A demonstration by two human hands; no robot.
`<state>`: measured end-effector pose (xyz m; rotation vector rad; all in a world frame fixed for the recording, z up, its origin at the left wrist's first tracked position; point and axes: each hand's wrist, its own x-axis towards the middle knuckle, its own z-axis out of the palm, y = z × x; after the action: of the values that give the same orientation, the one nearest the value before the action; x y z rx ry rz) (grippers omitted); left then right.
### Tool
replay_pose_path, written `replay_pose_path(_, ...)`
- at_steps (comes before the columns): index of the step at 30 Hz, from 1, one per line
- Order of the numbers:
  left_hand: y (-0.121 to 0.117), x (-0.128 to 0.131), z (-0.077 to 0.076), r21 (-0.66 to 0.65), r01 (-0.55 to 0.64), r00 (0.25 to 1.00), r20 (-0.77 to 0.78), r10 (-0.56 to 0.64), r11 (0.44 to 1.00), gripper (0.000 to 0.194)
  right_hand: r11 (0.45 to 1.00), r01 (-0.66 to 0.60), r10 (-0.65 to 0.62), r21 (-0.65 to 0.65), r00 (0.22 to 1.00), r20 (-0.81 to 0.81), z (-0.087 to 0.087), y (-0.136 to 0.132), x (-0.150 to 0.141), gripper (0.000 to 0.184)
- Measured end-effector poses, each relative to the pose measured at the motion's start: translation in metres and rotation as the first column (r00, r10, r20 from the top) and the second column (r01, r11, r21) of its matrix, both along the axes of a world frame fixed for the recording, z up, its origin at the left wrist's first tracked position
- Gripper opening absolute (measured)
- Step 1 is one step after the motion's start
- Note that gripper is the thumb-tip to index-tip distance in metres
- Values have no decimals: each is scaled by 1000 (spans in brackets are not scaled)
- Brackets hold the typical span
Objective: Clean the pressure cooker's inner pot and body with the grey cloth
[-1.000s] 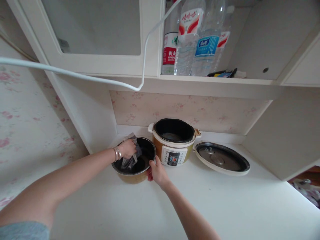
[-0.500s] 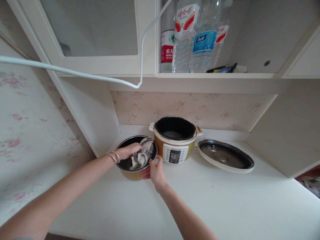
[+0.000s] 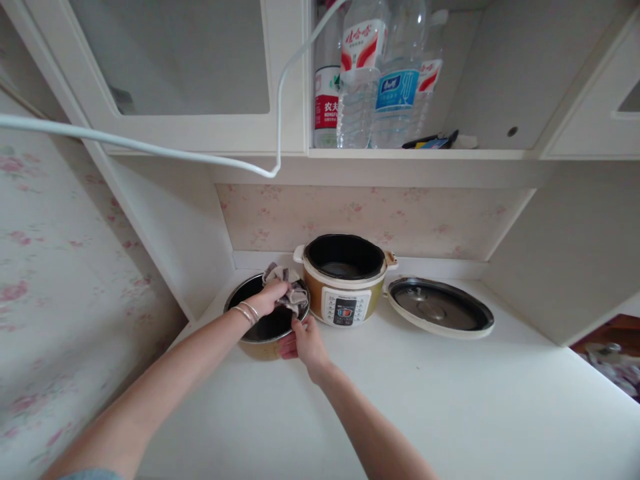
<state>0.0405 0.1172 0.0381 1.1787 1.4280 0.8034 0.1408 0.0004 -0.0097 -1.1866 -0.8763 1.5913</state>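
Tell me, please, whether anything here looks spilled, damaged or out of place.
A long white cable hangs sharply bent before the white cabinet, looking untidy. A small dark speck marks the smooth white countertop; whether dirt or damage, I cannot tell. No spill shows there.

2 thin bangles (image 3: pixel 251 309), gry-blue L slv (image 3: pixel 93 475)
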Motion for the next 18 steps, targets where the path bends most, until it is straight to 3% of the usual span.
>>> replay_pose_path(3, -10, -19, 4, -38, 67, 993, -98, -71, 997, 4, 1000, -3, 2, 14, 1000, 14, -1, 1, -1, 21)
replay_pose_path(5, -14, -32, 12, -61, 216, 953, -203, -224, 975, 12, 1000, -8, 8, 19, 1000, 20, -1, 1, 0, 21)
replay_pose_path(6, -15, -39, 17, -65, 337, 894, -292, -341, 939, 18, 1000, -13, 13, 19, 1000, 17, -1, 1, 0, 22)
replay_pose_path(8, -16, -51, 27, -87, 583, 676, -499, -542, 808, 26, 1000, -20, 20, 18, 1000, -3, -1, 1, 1, 23)
replay_pose_path(9, -17, -57, 31, -110, 669, 556, -582, -593, 735, 27, 1000, -18, 18, 19, 1000, -15, -1, 1, 1, 24)
replay_pose_path(11, -19, -68, 37, -162, 747, 398, -668, -629, 645, 25, 1000, -9, 10, 23, 999, -42, -2, 1, 2, 24)
replay_pose_path(14, -23, -80, 32, -166, 816, 208, -809, -550, 553, 23, 1000, -1, 2, 26, 998, -61, -1, 0, 2, 21)
replay_pose_path(16, -22, -87, 23, -96, 868, 97, -929, -356, 487, 22, 1000, -1, 3, 28, 998, -59, -1, 0, 2, 21)
replay_pose_path(18, -14, -91, 14, -30, 895, 66, -978, -199, 445, 28, 1000, -2, 3, 29, 999, -51, 0, 0, 2, 21)
